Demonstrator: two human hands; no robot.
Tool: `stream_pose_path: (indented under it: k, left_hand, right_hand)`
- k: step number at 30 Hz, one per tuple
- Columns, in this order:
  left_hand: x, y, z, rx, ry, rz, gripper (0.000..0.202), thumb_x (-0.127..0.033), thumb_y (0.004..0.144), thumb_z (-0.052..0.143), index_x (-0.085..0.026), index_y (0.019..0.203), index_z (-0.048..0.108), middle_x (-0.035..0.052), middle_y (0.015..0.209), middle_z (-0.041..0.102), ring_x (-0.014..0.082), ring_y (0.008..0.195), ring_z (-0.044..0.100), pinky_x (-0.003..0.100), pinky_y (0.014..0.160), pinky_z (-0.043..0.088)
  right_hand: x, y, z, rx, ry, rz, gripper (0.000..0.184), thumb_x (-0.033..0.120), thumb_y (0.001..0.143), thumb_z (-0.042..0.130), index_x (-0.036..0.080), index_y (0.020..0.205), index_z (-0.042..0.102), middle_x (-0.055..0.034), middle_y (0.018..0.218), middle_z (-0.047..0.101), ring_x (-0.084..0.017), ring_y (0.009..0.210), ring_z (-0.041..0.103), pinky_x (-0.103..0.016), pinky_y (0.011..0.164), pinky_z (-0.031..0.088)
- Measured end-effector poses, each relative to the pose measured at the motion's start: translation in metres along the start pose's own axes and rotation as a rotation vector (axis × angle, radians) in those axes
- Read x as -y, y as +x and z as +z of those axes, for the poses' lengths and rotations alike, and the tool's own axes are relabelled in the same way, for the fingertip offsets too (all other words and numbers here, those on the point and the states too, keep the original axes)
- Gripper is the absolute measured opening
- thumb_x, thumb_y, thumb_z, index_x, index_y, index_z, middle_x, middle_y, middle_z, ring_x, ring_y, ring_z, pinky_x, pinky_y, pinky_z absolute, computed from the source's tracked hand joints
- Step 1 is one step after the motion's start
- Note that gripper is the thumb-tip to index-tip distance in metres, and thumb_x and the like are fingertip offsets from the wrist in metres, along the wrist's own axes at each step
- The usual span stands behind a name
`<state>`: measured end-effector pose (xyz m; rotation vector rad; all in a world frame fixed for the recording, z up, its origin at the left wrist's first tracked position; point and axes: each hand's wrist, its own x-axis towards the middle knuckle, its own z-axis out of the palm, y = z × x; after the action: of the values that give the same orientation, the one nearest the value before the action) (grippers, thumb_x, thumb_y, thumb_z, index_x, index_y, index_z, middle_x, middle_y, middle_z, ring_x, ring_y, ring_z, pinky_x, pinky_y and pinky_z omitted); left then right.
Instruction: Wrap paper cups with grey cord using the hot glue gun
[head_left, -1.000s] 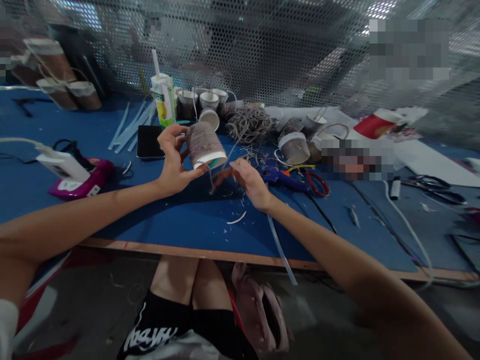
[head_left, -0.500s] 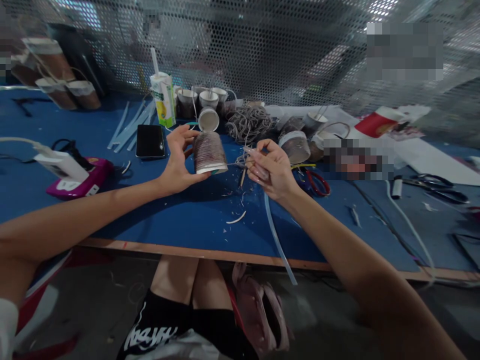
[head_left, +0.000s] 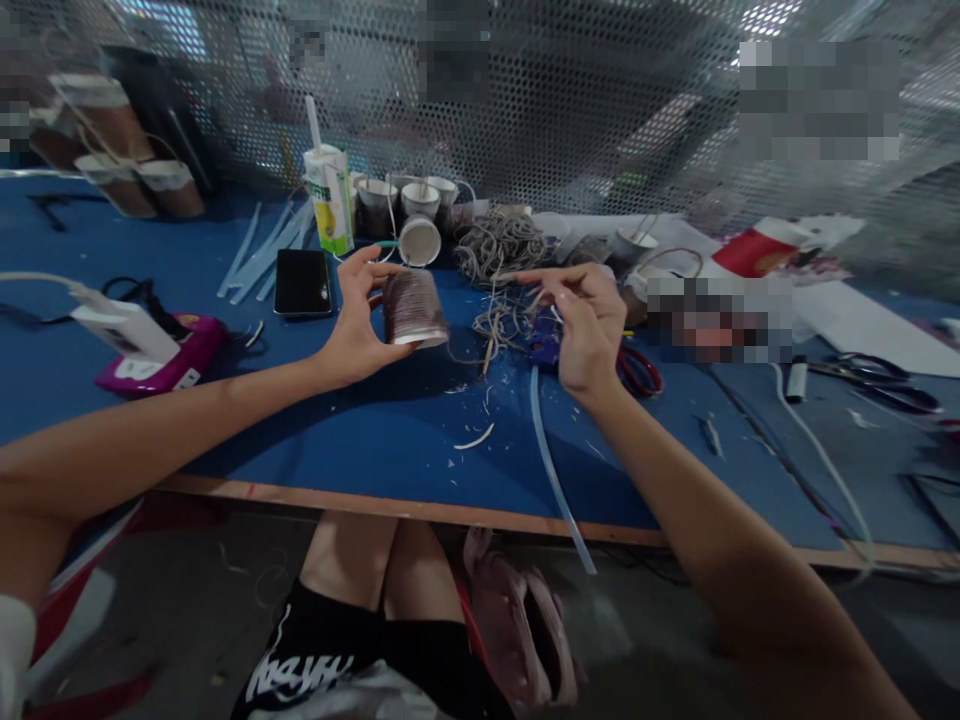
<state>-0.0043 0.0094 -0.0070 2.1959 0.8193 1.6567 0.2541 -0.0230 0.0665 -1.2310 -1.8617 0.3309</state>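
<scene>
My left hand (head_left: 352,325) is closed round a string-wrapped paper cup (head_left: 413,308), held upside down just above the blue table (head_left: 360,430). A thin string (head_left: 480,335) runs from the cup's rim to the right. My right hand (head_left: 589,325) is pinched on that string, raised over a blue glue gun (head_left: 544,345) and red-handled scissors (head_left: 641,368). A tangled pile of grey string (head_left: 499,245) lies just behind both hands.
A black phone (head_left: 302,282), a drink carton with straw (head_left: 328,198) and several wrapped cups (head_left: 405,200) stand behind. A pink device with a white charger (head_left: 154,345) lies left. A glue stick (head_left: 559,480) overhangs the table's front edge. Black scissors (head_left: 881,380) lie right. Perforated mesh backs the table.
My left hand lowered and turned the cup toward upright-inverted. My right hand rose and moved right, drawing the string out from the cup.
</scene>
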Motion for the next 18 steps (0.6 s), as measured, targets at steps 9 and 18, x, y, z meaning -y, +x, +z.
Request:
stream_pose_path:
  k: [9,18]
  left_hand:
    - [-0.001,-0.002,0.003,-0.027,-0.001,0.015,0.103,-0.060,0.066,0.085,-0.036,0.142,0.019,0.0119,0.140,0.046,0.0268,0.127,0.057,0.045,0.098,0.057]
    - [-0.004,0.001,0.002,-0.018,-0.040,0.096,0.101,-0.056,0.066,0.087,-0.037,0.140,0.022,0.0083,0.131,0.048,0.0247,0.124,0.057,0.040,0.092,0.061]
  right_hand:
    - [0.025,-0.024,0.019,0.361,0.411,-0.176,0.033,0.048,0.096,0.046,0.026,0.072,0.057,-0.0041,0.080,0.065,-0.024,0.088,0.051,-0.048,0.098,0.039]
    - [0.015,-0.021,0.024,0.417,0.485,-0.105,0.037,0.053,0.096,0.045,0.025,0.073,0.055,-0.0045,0.085,0.066,-0.022,0.083,0.050,-0.044,0.090,0.042]
